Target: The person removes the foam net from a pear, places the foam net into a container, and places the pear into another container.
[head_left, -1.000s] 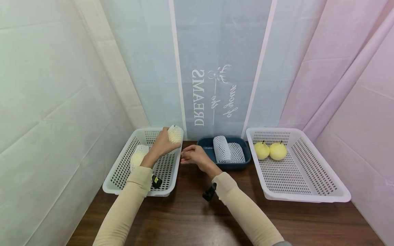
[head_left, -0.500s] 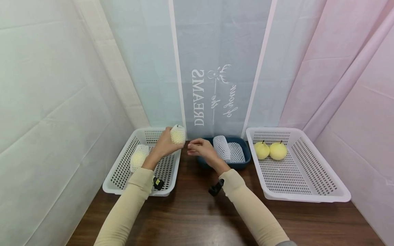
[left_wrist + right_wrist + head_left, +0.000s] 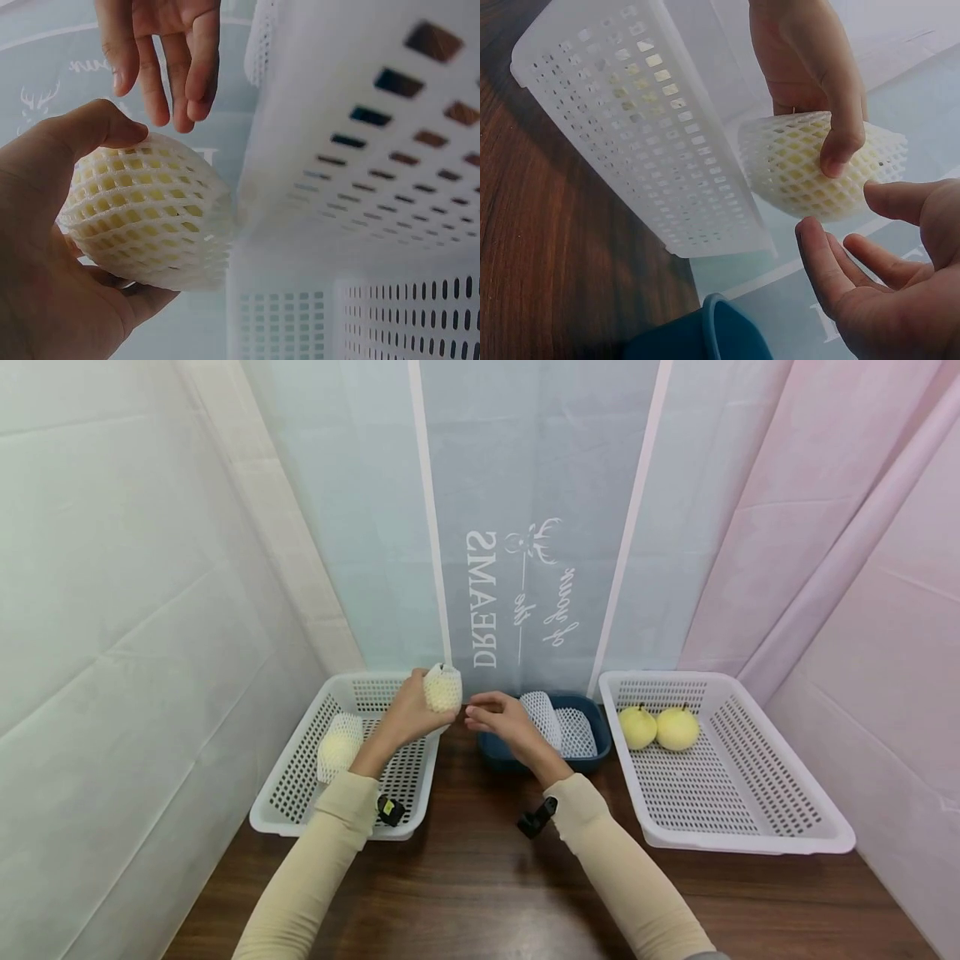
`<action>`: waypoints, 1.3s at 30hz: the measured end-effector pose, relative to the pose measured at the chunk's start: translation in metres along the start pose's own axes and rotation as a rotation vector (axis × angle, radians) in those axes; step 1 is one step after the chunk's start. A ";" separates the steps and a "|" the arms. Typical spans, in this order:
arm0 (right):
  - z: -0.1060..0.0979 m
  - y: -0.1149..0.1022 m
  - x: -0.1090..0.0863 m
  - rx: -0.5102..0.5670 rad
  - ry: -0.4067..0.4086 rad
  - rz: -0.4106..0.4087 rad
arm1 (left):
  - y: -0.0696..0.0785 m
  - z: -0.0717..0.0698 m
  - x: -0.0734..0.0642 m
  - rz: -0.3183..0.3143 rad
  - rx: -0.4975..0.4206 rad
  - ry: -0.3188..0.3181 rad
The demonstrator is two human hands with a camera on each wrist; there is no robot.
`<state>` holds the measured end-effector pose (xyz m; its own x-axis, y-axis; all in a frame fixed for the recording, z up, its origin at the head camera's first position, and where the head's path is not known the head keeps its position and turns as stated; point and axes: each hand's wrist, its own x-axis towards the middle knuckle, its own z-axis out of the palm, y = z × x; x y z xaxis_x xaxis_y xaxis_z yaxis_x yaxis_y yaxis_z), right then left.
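Note:
My left hand (image 3: 411,712) grips a yellow pear (image 3: 443,691) in a white foam net, holding it up over the right rim of the left white basket (image 3: 430,793). The stem end points up in the head view. In the left wrist view, thumb and fingers wrap the netted pear (image 3: 142,217) from one side. My right hand (image 3: 504,720) hovers just right of the fruit, its fingers loosely bent with nothing in them. The right wrist view shows that hand (image 3: 900,277) with thumb and fingertips close to the net. Another netted pear (image 3: 339,752) lies in the left basket.
A blue bin (image 3: 540,766) at the back middle holds white foam nets (image 3: 577,733), partly behind my right hand. To the right, a white basket (image 3: 750,843) contains two bare pears (image 3: 678,728). The brown table (image 3: 480,893) ends against a curtain at the back.
My left hand has moved slightly right with the netted pear, from inside the left basket to over its rim. My right hand has shifted right and a little up, toward the blue bin.

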<state>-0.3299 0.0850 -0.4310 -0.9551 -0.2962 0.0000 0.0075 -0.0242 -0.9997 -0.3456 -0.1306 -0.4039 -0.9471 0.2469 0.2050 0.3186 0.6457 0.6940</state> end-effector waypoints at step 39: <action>-0.017 -0.012 -0.023 -0.016 0.037 -0.107 | 0.038 0.020 -0.014 0.048 -0.149 0.011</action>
<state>-0.3131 0.1079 -0.4195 -0.9604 -0.2575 0.1060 -0.0993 -0.0386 -0.9943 -0.3192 -0.0954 -0.3939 -0.9314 0.2665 0.2479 0.3553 0.5183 0.7779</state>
